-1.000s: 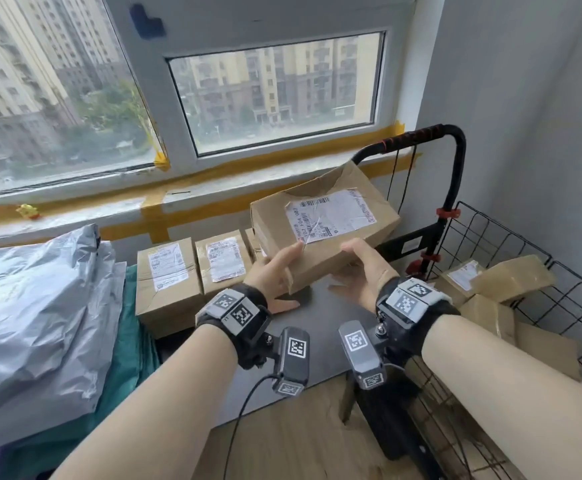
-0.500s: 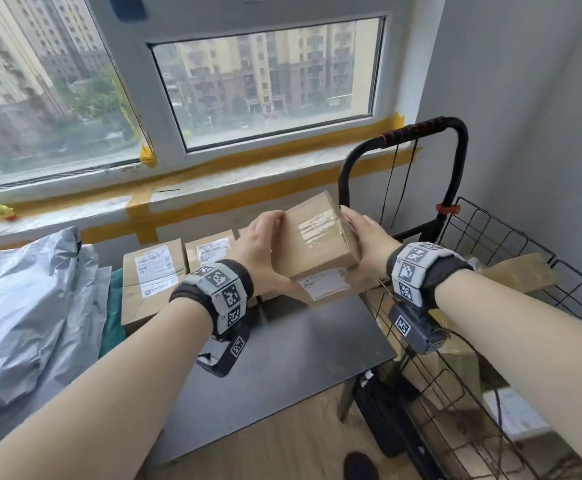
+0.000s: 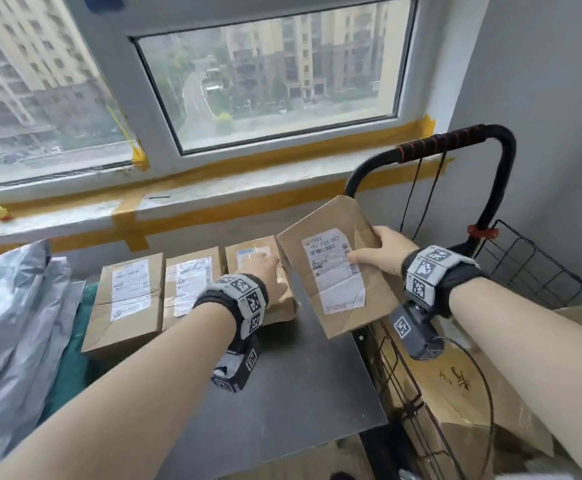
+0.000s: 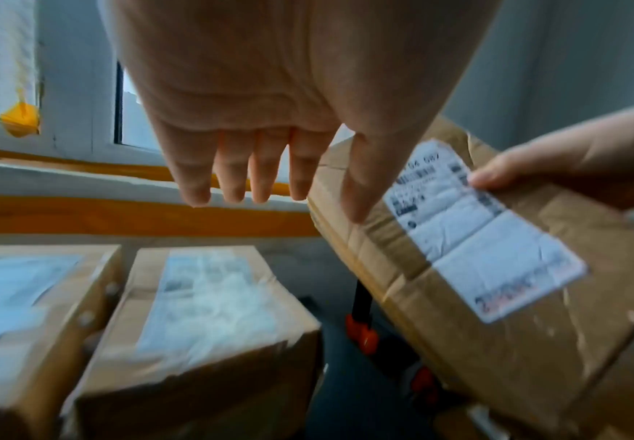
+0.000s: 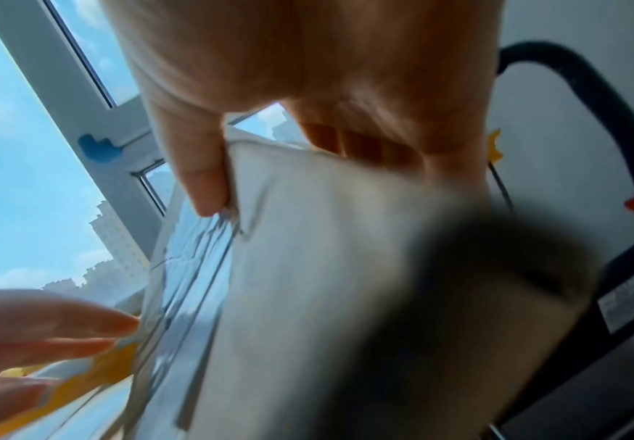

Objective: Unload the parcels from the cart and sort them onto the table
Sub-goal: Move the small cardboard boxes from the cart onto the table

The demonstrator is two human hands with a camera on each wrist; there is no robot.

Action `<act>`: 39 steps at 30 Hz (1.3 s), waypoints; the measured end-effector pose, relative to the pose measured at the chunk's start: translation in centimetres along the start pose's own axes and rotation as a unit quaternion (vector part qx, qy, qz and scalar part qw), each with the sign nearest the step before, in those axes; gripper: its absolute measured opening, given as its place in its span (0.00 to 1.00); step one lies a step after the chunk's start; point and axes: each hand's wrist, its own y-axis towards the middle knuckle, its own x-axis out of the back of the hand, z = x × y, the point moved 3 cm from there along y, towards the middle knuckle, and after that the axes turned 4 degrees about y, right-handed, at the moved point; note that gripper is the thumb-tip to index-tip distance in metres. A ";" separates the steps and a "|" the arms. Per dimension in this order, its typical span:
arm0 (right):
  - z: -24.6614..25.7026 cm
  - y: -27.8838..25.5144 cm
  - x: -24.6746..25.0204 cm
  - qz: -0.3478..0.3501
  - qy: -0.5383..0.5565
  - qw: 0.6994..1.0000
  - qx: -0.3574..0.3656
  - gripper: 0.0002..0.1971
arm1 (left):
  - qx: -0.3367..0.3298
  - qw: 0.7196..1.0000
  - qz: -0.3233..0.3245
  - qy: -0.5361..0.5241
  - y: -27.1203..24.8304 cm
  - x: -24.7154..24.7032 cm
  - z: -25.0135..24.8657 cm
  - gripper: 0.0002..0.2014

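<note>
A brown cardboard parcel [image 3: 338, 271] with a white label hangs tilted over the table's right edge. My right hand [image 3: 383, 254] grips its right side, thumb on the label face and fingers behind it; the right wrist view shows that thumb pinching the parcel [image 5: 326, 268]. My left hand [image 3: 265, 271] is open, its fingers straight, and hovers over the third box [image 3: 255, 254] of a row. In the left wrist view the thumb of that hand [image 4: 270, 119] lies at the left edge of the parcel [image 4: 496, 282]; whether it touches I cannot tell.
Two more labelled boxes [image 3: 126, 299] [image 3: 192, 282] lie left of the third on the dark table [image 3: 300, 393]. Grey poly bags [image 3: 12, 306] are piled at far left. The wire cart [image 3: 531, 268] with its black handle [image 3: 455, 140] stands at right, holding more brown parcels [image 3: 473, 393].
Both hands held the parcel before. The left hand has let go and shifted left over the row of boxes. The parcel now faces label up, held by the right hand alone.
</note>
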 end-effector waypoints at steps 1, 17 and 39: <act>-0.8 0.8 -0.7 0.007 -0.006 1.000 -0.012 0.33 | -0.003 0.999 0.025 0.023 0.5 -1.3 0.1 0.26; -4.5 2.6 -8.3 0.148 -0.232 0.960 0.041 0.67 | 0.071 0.987 0.061 0.128 1.6 -10.1 1.9 0.23; -4.8 8.6 -9.3 0.146 -0.287 0.937 0.137 0.43 | 0.061 0.991 0.064 0.097 1.7 -9.6 2.6 0.20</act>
